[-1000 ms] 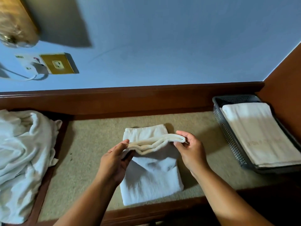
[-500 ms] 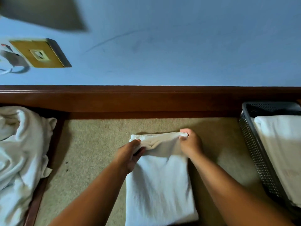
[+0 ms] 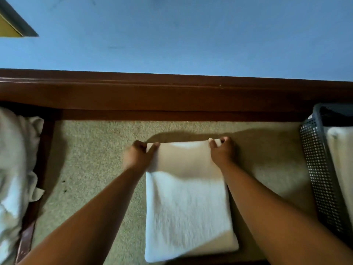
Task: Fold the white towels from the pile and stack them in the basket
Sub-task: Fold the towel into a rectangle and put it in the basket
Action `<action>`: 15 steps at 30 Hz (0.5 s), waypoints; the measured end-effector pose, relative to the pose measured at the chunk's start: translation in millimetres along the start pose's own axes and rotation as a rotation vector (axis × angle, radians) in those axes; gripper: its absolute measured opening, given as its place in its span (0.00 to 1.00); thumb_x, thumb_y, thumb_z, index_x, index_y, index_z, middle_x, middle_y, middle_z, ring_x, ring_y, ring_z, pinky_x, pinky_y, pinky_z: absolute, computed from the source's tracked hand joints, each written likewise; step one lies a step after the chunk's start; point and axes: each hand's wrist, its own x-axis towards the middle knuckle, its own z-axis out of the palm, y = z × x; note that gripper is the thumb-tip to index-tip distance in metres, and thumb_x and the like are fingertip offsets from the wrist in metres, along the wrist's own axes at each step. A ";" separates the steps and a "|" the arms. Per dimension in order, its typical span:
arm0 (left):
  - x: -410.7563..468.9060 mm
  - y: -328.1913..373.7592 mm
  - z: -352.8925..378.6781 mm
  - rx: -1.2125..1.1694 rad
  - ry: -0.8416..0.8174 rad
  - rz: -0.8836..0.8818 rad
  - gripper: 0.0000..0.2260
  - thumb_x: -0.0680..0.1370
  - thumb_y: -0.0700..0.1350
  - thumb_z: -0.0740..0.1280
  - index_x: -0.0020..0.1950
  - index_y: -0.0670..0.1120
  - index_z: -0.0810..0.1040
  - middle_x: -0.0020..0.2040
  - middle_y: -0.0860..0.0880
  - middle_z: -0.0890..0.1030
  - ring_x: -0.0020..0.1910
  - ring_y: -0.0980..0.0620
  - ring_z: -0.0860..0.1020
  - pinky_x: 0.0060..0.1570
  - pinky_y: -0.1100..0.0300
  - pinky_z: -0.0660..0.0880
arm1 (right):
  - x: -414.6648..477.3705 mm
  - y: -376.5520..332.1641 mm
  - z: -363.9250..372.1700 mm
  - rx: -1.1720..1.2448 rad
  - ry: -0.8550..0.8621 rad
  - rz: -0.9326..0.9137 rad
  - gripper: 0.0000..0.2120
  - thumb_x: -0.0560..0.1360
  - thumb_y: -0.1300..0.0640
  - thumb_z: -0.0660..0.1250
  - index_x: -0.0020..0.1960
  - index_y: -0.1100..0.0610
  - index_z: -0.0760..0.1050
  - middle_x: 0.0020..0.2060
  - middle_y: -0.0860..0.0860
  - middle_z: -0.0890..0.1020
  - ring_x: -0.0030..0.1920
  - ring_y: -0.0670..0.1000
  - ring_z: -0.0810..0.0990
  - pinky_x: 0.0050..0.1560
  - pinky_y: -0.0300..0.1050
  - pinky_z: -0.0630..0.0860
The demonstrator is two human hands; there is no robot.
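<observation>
The far corners of the folded white towel (image 3: 188, 203) are pinched by the left hand (image 3: 138, 156) and the right hand (image 3: 222, 153); the basket (image 3: 322, 188) is seen to its right.

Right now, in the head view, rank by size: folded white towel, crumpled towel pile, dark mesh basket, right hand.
1. folded white towel
2. crumpled white towel pile and dark mesh basket: alike, both cropped, unranked
3. right hand

No readable text, label, brand or number in view, folded white towel (image 3: 187, 203) plain, grey mesh basket (image 3: 317, 169) unmarked, stacked towel (image 3: 342, 159) inside too blurred to read, brass wall plate (image 3: 8, 28) cropped at the edge
</observation>
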 end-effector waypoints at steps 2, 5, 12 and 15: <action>-7.7 3.4 -0.1 -0.059 -0.090 -0.045 0.21 0.72 0.64 0.73 0.52 0.50 0.76 0.43 0.52 0.79 0.42 0.50 0.79 0.34 0.61 0.73 | -6.2 1.4 -0.9 0.082 -0.068 0.049 0.28 0.74 0.39 0.70 0.65 0.57 0.72 0.58 0.55 0.80 0.55 0.58 0.80 0.53 0.52 0.79; -20.1 2.8 -7.1 -0.432 -0.358 -0.201 0.19 0.72 0.50 0.78 0.57 0.42 0.80 0.47 0.45 0.85 0.42 0.46 0.84 0.37 0.53 0.82 | -23.0 9.1 -6.8 0.269 -0.276 0.183 0.33 0.67 0.39 0.76 0.64 0.56 0.73 0.55 0.50 0.80 0.54 0.57 0.82 0.53 0.50 0.78; -92.0 28.0 -75.1 -0.730 -0.422 0.159 0.14 0.73 0.43 0.76 0.56 0.38 0.82 0.49 0.39 0.86 0.49 0.36 0.85 0.47 0.39 0.83 | -85.1 -12.9 -98.6 0.708 -0.436 -0.018 0.11 0.71 0.57 0.77 0.51 0.58 0.82 0.45 0.54 0.87 0.43 0.51 0.86 0.49 0.49 0.82; -142.5 35.8 -120.6 -0.731 -0.311 0.429 0.13 0.74 0.43 0.77 0.56 0.41 0.83 0.52 0.42 0.86 0.51 0.40 0.85 0.51 0.44 0.82 | -131.8 -23.3 -162.0 0.877 -0.439 -0.304 0.22 0.58 0.54 0.79 0.50 0.56 0.82 0.47 0.51 0.87 0.48 0.48 0.86 0.48 0.41 0.82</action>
